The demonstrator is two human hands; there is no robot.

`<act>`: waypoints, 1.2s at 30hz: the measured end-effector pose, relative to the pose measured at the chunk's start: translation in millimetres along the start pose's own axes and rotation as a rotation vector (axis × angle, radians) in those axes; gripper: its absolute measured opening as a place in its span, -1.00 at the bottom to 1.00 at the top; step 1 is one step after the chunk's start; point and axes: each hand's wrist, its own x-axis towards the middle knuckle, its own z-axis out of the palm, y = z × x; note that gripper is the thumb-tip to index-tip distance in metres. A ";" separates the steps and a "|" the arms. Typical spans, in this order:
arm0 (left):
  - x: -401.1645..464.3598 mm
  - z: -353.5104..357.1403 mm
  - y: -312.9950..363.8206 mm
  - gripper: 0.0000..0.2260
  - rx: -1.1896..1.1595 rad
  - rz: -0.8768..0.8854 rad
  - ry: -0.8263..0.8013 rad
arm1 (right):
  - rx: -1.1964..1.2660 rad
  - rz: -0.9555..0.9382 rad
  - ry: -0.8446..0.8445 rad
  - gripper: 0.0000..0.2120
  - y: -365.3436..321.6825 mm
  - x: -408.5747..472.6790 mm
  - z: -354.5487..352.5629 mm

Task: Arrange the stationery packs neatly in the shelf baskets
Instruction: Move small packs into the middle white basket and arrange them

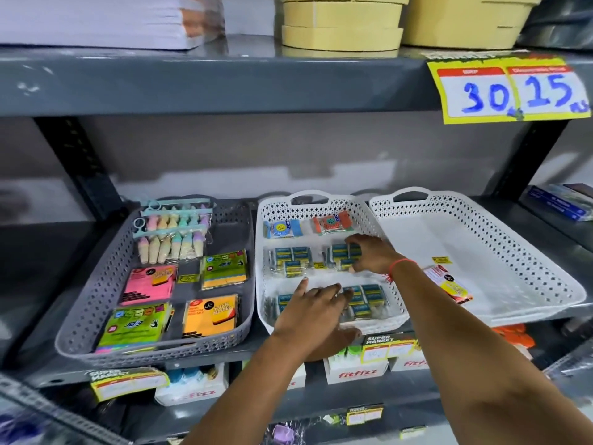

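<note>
Three baskets stand side by side on the grey shelf. The middle white basket (324, 200) holds clear packs of small blue boxes. My right hand (369, 256) grips the upper right blue-box pack (340, 255) with thumb and fingers around it. My left hand (316, 311) lies flat, fingers spread, on the front pack (369, 298) near the basket's front rim. Another blue-box pack (290, 260) lies at middle left. A blue sharpener pack (282, 229) and a red one (332, 222) lie at the back.
The grey basket (96, 303) on the left holds sticky-note packs (149, 284) and pastel highlighter packs (175, 232). The right white basket (519, 252) holds one red and yellow pack (449, 284) at its left side. A price tag (510, 91) hangs from the shelf above.
</note>
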 end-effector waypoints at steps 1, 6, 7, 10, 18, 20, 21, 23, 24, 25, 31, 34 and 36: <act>-0.6 -0.1 1.0 -0.36 -0.027 -0.005 0.007 | -0.035 0.004 -0.026 -0.34 0.3 0.6 0.9; -2.4 -0.7 2.6 -0.38 -0.044 -0.008 -0.010 | -0.129 -0.029 -0.012 -0.41 -4.2 4.0 2.1; -2.1 -0.4 2.4 -0.38 -0.046 -0.011 -0.015 | -0.135 -0.035 0.006 -0.42 -4.8 3.9 3.2; -0.1 -0.3 1.7 -0.39 -0.050 -0.015 -0.028 | -0.159 -0.036 0.039 -0.43 -5.4 1.4 8.0; -0.2 1.6 2.0 -0.41 -0.083 -0.028 -0.027 | 0.313 0.137 0.528 -0.53 2.6 -12.3 3.2; -0.1 2.3 2.5 -0.42 -0.092 -0.039 -0.028 | 0.314 0.228 0.785 -0.63 10.0 -24.0 -0.4; -0.2 2.4 2.3 -0.42 -0.094 -0.044 -0.028 | 0.318 0.288 0.848 -0.65 13.5 -28.3 -2.6; -0.6 2.3 2.3 -0.43 -0.094 -0.045 -0.025 | 0.326 0.436 0.812 -0.66 23.0 -34.2 -5.7; -1.1 2.4 2.4 -0.43 -0.096 -0.045 -0.024 | 0.311 0.517 0.727 -0.66 28.9 -36.6 -6.2; -1.2 2.4 2.6 -0.44 -0.099 -0.046 -0.020 | 0.301 0.600 0.619 -0.65 35.3 -38.9 -6.0; -1.9 2.4 3.7 -0.46 -0.100 -0.045 -0.004 | 0.272 0.852 0.170 -0.49 56.7 -58.5 -4.1; -1.9 2.1 3.6 -0.46 -0.085 -0.045 -0.002 | 0.268 0.884 0.088 -0.38 62.3 -65.4 -0.3; -1.4 1.7 3.5 -0.45 -0.075 -0.050 -0.001 | 0.306 0.909 0.073 -0.37 68.5 -67.1 2.3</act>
